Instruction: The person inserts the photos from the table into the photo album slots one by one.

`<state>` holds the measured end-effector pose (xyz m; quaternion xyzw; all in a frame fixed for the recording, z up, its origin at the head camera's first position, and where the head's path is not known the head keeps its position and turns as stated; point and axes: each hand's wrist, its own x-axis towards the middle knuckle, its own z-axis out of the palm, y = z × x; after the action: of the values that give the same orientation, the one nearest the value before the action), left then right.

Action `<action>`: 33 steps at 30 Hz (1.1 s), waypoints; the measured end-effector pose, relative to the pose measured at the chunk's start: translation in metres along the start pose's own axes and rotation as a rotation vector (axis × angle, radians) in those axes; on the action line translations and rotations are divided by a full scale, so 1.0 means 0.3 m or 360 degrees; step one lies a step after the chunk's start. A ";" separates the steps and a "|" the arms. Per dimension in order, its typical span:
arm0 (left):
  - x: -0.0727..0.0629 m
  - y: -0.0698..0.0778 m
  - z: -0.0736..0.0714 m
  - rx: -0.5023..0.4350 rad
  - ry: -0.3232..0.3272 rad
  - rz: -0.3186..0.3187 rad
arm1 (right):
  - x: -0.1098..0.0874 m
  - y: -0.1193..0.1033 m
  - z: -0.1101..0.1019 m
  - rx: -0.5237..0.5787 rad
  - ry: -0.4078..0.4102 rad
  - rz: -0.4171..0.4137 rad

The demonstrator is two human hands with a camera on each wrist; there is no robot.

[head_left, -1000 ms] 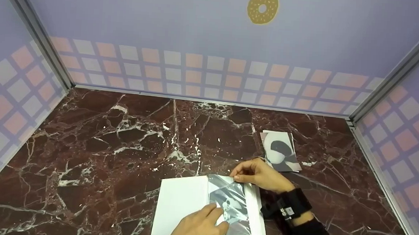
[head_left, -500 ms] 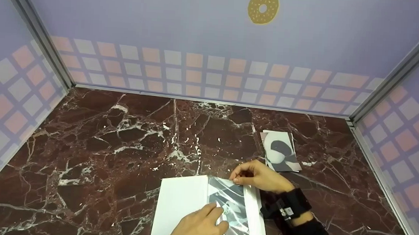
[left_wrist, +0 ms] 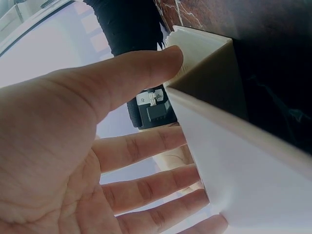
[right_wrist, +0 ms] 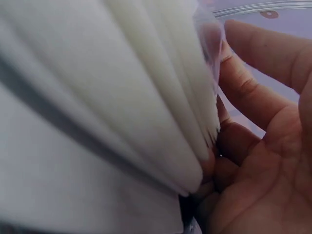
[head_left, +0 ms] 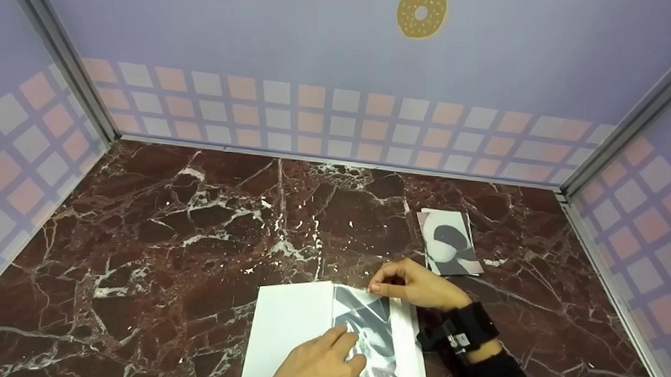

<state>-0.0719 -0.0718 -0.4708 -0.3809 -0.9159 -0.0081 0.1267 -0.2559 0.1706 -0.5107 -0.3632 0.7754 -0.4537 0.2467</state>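
Observation:
A photo album [head_left: 289,325] lies open at the table's front, its left side plain white. On its right page a grey-and-black photo [head_left: 362,315] sits under a glossy clear sleeve. My left hand [head_left: 319,362] rests on that page, its fingers fairly straight across the photo; in the left wrist view the thumb and fingers touch the album's edge. At the page's top edge my right hand [head_left: 414,283] pinches the clear sleeve [right_wrist: 214,46] between thumb and forefinger, as the right wrist view shows. Its other fingers are curled behind the stacked album pages [right_wrist: 161,97].
A small stack of photos [head_left: 449,242] lies on the dark red marbled table [head_left: 192,249], beyond the right hand. Lilac panels [head_left: 321,48] with pink and white squares enclose the back and both sides.
The photo has slid down in the sleeve, toward the page's bottom edge. My right hand has shifted very slightly down with it. The left hand has stayed put.

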 end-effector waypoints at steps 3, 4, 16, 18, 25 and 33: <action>0.002 -0.001 0.003 -0.0018 -0.0033 -0.0004 | 0.001 -0.001 0.002 -0.0020 0.0000 0.0012; 0.002 -0.001 0.003 -0.0025 -0.0045 -0.0005 | 0.001 -0.003 0.002 -0.0021 0.0000 0.0010; -0.006 -0.013 0.062 -0.0090 -0.0023 -0.0008 | 0.002 -0.011 0.001 0.0014 -0.0001 0.0001; -0.003 -0.009 0.042 -0.0089 -0.0040 -0.0023 | 0.003 -0.009 0.001 0.0059 0.0004 0.0031; -0.001 -0.009 -0.002 -0.0189 -0.0100 -0.0034 | 0.008 0.001 -0.003 0.0130 0.0010 0.0033; -0.004 -0.011 0.088 -0.0175 -0.0105 -0.0014 | -0.002 0.001 -0.016 0.0264 0.0019 0.0049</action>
<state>-0.0792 -0.0721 -0.4963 -0.3834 -0.9194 -0.0465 0.0751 -0.2591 0.1737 -0.5088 -0.3268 0.7421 -0.5147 0.2784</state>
